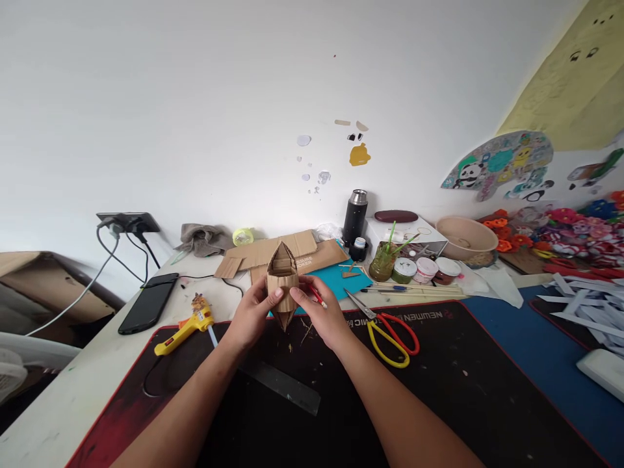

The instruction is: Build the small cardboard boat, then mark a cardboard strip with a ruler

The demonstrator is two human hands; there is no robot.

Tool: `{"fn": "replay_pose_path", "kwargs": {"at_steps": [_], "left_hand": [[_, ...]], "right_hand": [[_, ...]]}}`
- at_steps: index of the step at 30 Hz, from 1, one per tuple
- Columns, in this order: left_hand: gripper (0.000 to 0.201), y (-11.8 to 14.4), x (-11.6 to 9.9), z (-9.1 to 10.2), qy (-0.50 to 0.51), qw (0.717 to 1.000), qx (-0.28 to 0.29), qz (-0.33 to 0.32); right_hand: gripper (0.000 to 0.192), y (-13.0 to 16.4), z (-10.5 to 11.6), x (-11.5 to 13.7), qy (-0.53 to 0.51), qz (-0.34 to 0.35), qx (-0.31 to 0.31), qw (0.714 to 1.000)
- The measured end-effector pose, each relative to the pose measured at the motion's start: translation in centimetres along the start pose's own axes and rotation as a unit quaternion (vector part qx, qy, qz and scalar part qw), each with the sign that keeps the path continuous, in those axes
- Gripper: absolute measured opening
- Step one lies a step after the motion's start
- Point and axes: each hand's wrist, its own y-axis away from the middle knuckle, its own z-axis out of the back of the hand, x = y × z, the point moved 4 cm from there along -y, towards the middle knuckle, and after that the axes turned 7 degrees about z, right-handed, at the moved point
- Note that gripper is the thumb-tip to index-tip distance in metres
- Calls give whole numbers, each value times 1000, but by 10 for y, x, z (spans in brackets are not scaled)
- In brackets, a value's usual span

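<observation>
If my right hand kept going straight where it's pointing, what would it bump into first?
Most likely the cardboard piece: your right hand angles forward and inward, its thumb already against that piece. Beyond seem to lie the flat cardboard sheets, though depth is unclear.

And the model [283, 282] plugs the gap between left hand [251, 313] and right hand [324, 313]! Nearer in, a lane runs between the forearms, over a flat ruler [285, 387]. Leftward, glue gun [188, 329] and phone [149, 304] bar the path. Rightward, scissors [375, 316] sprawl; past them, open mat [453, 390]! Ahead, cardboard [253, 255], jars [426, 270] and flask [355, 220] crowd the worktop [68, 403].
</observation>
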Motion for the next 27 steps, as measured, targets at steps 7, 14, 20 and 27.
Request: {"fn": "replay_pose_path", "kwargs": {"at_steps": [7, 14, 20, 27], "left_hand": [[65, 1, 2, -3, 21, 1000, 17, 7], [61, -1, 2, 0, 11, 1000, -2, 8], [63, 1, 0, -2, 15, 1000, 10, 13], [63, -3, 5, 2, 2, 1000, -24, 10]], "right_hand": [[46, 0, -1, 3, -6, -1, 2, 1000], [46, 2, -1, 2, 7, -5, -1, 1000], [47, 1, 0, 0, 5, -9, -5, 1000], [45, 1, -2, 4, 8, -1, 4, 1000]]}}
